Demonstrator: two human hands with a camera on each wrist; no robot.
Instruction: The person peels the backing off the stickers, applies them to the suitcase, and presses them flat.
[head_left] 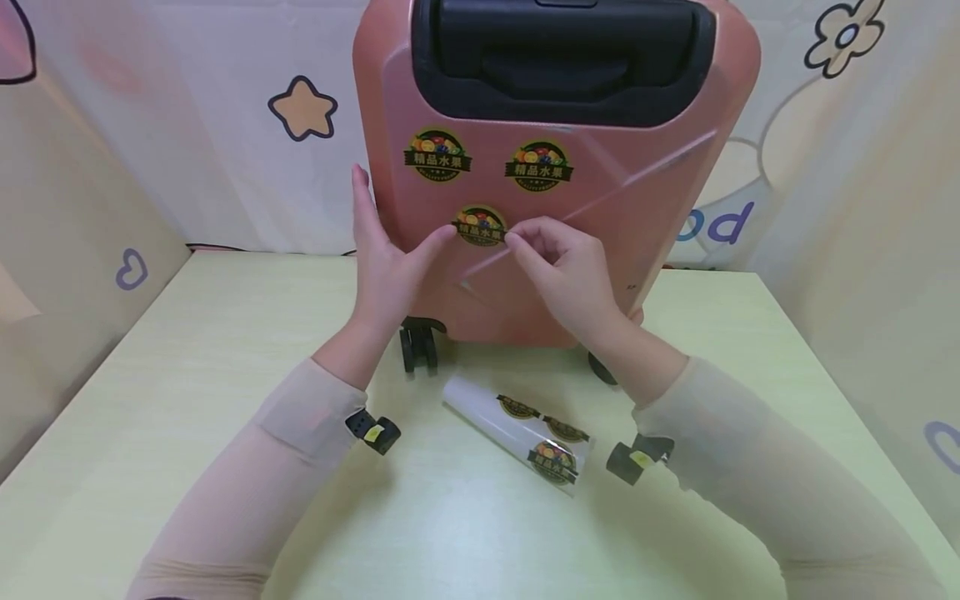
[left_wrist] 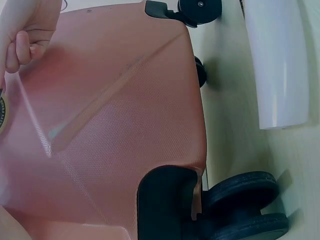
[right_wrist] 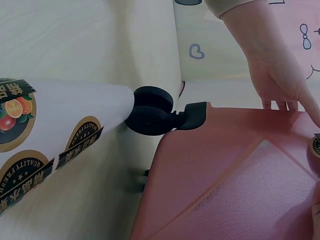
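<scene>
A pink suitcase (head_left: 495, 308) stands upright on its wheels, with two round fruit stickers, one (head_left: 438, 156) on the left and one (head_left: 538, 166) on the right, on its front. Below them a third sticker (head_left: 480, 227) lies against the shell. My right hand (head_left: 573, 271) pinches its right edge between thumb and forefinger, the other fingers curled in. With the thumb stretched to the sticker's left edge, my left hand (head_left: 386, 262) rests its extended fingers along the suitcase's left side. The right wrist view shows that left hand (right_wrist: 277, 75) over the suitcase edge.
A partly rolled sheet of stickers (head_left: 480, 404) lies on the pale table (head_left: 150, 467) in front of the suitcase. Black wheels (head_left: 418, 346) stand at the suitcase's base. Behind hangs a patterned curtain (head_left: 225, 167). Each sleeve carries a small black wrist device (head_left: 372, 431).
</scene>
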